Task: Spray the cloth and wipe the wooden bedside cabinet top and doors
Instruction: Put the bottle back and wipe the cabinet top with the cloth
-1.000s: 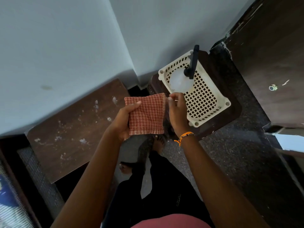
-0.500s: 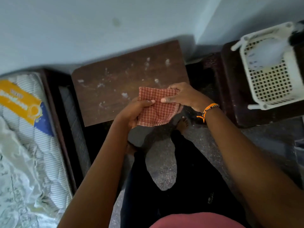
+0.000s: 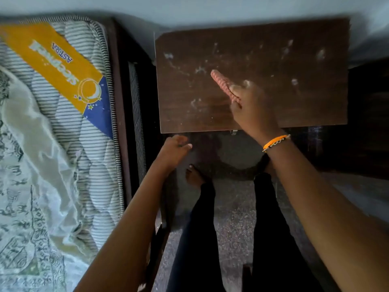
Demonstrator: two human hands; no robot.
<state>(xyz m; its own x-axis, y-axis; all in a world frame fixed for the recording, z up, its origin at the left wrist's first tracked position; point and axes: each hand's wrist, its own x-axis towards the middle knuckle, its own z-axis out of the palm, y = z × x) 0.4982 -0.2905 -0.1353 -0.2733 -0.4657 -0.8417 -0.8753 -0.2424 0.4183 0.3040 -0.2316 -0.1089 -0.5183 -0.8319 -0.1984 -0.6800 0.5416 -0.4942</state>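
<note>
Dusty wooden cabinet top [image 3: 263, 60] stands against the wall. Right hand [image 3: 251, 106] clamps the folded cloth [image 3: 223, 84] mid-surface. Left hand [image 3: 174, 150], loosely curled and empty, hovers off the front-left corner.

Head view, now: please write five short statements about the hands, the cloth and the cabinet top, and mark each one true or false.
1. The right hand holds the cloth over the cabinet top. True.
2. The left hand also grips the cloth. False: it is empty, below the front edge of the top.
3. The cabinet top is spotless. False: pale smudges and specks are spread across it.
4. An orange bracelet is on the right wrist. True.
5. A spray bottle stands on the cabinet top. False: nothing stands on it; only the hand with the cloth is over it.
</note>
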